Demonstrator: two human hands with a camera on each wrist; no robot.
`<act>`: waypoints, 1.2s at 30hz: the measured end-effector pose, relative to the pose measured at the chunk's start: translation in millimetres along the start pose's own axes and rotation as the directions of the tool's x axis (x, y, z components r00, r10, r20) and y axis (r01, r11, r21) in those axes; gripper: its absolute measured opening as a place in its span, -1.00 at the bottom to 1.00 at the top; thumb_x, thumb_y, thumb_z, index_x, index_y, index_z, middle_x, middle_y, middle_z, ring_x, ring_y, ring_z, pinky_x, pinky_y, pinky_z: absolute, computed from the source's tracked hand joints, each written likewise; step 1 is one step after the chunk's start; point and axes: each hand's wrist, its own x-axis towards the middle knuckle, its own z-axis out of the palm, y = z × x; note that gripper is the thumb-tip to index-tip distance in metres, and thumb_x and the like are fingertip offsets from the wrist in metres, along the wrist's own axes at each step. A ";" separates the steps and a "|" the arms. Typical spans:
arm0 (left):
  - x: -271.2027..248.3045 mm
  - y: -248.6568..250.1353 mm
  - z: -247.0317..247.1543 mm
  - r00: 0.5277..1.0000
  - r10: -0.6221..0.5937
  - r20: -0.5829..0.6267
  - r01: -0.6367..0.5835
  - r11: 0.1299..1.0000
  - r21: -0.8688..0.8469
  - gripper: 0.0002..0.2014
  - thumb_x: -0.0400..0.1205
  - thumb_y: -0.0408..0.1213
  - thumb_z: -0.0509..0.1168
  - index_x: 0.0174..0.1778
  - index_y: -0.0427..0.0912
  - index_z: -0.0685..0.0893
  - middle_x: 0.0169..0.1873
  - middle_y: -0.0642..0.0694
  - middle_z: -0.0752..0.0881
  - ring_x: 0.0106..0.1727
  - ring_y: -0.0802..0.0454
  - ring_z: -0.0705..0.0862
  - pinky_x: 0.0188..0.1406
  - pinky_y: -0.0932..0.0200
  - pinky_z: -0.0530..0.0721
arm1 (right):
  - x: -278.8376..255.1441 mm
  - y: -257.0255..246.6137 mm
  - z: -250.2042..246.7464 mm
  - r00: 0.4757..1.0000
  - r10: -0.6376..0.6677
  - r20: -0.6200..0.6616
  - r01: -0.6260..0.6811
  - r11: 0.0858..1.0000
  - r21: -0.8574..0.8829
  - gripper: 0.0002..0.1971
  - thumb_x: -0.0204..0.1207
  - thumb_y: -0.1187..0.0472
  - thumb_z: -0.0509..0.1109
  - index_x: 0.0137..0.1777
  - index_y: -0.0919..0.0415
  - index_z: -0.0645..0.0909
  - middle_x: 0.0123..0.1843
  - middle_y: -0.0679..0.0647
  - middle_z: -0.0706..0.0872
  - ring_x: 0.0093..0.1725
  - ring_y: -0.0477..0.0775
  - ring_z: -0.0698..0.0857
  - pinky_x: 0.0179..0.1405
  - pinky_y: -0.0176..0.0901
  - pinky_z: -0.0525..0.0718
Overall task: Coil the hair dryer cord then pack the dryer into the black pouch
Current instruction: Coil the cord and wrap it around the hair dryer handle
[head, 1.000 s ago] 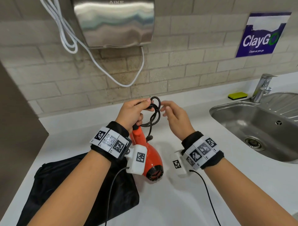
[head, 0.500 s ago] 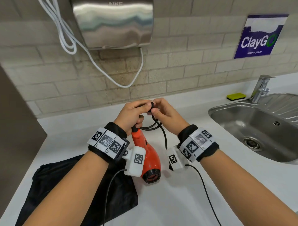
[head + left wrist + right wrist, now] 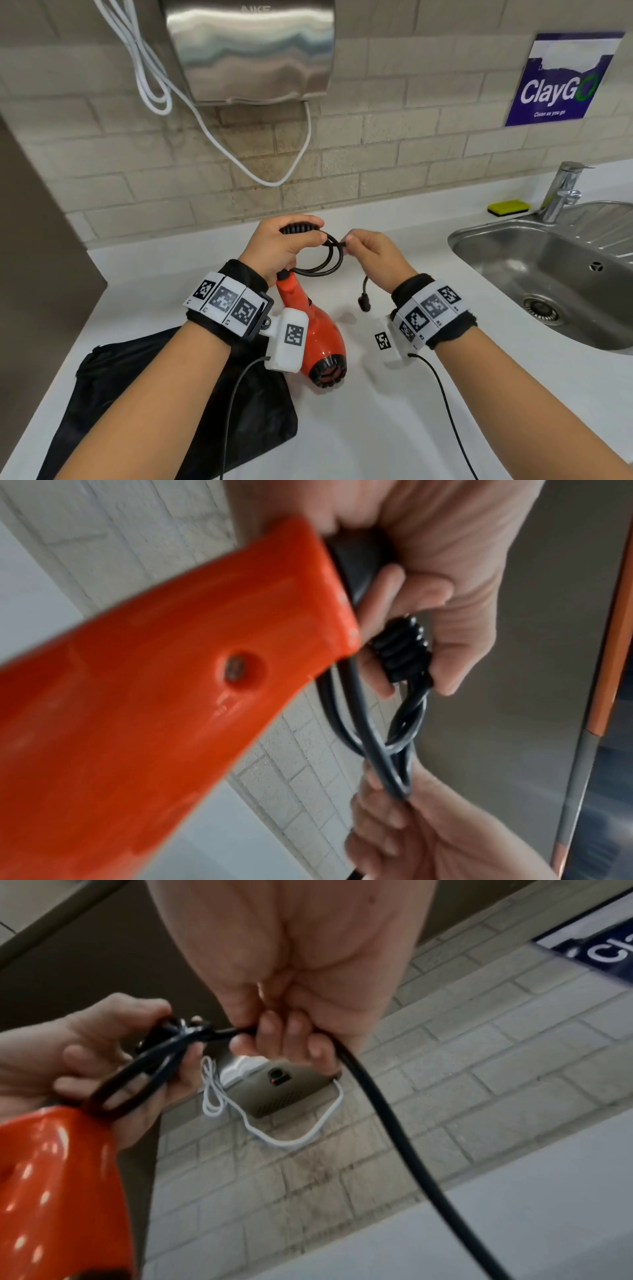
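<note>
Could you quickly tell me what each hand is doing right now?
Left hand: closed, gripping the coiled cord.
Right hand: closed, pinching the same cord.

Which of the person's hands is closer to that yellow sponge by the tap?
Right. The right hand pinches the black cord mid-counter, on the sponge's side; the left hand, holding the coiled loops, sits farther away beyond it.

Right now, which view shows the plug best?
Head view: the plug hangs clear below the right hand, apart from the dryer. Left wrist shows only a dark sliver at its bottom edge; right wrist only cord.
</note>
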 end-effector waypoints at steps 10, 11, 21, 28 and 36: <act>-6.1 10.5 14.9 0.992 0.023 0.121 -0.040 0.989 0.140 -0.78 0.45 -0.44 0.44 0.01 -0.24 0.72 -0.71 0.18 0.55 -0.77 0.27 0.40 -0.74 0.52 0.31 | 0.5 -38.9 -10.6 0.939 -0.204 -0.278 0.163 0.973 -0.165 -0.77 0.61 0.31 0.18 -0.17 0.39 0.61 -0.48 -0.13 0.46 -0.47 -0.21 0.44 -0.44 -0.52 0.41; -6.0 10.3 15.8 0.991 0.012 0.132 -0.032 0.989 0.146 -0.79 0.44 -0.40 0.45 -0.01 -0.18 0.73 -0.63 0.12 0.56 -0.75 0.24 0.34 -0.74 0.43 0.30 | -0.2 -41.5 -10.0 0.933 -0.222 -0.284 0.181 0.970 -0.165 -0.78 0.61 0.31 0.19 -0.19 0.37 0.61 -0.49 -0.14 0.45 -0.48 -0.23 0.46 -0.44 -0.53 0.41; -3.3 8.3 6.2 0.998 -0.027 0.063 0.026 0.999 0.027 -0.94 0.46 -0.33 0.42 -0.23 -0.08 0.74 -0.44 0.01 0.77 -0.71 0.18 0.32 -0.74 0.38 0.25 | -6.0 -24.3 -11.1 0.962 -0.189 -0.199 0.183 0.982 -0.049 -0.86 0.62 0.30 0.18 -0.01 0.26 0.58 -0.37 -0.11 0.53 -0.38 -0.26 0.51 -0.37 -0.53 0.43; -2.7 8.5 1.3 0.994 -0.089 0.057 0.094 0.991 -0.100 -0.94 0.50 -0.35 0.38 -0.19 -0.10 0.73 -0.42 0.03 0.77 -0.62 0.21 0.49 -0.74 0.40 0.24 | -17.5 34.3 -12.3 0.989 0.144 0.031 -0.128 0.943 -0.307 -0.85 0.58 0.37 0.20 -0.05 0.29 0.62 0.01 0.12 0.47 -0.22 0.06 0.53 -0.32 -0.48 0.48; -1.8 8.5 -2.6 0.987 -0.102 0.123 0.118 0.985 -0.129 -0.88 0.55 -0.34 0.32 -0.06 -0.07 0.71 -0.44 0.06 0.77 -0.64 0.23 0.44 -0.70 0.42 0.32 | -20.1 41.5 -19.2 0.988 0.116 -0.098 -0.133 0.974 -0.185 -0.84 0.58 0.46 0.15 -0.11 0.36 0.55 -0.11 0.20 0.53 -0.42 -0.20 0.61 -0.39 -0.63 0.51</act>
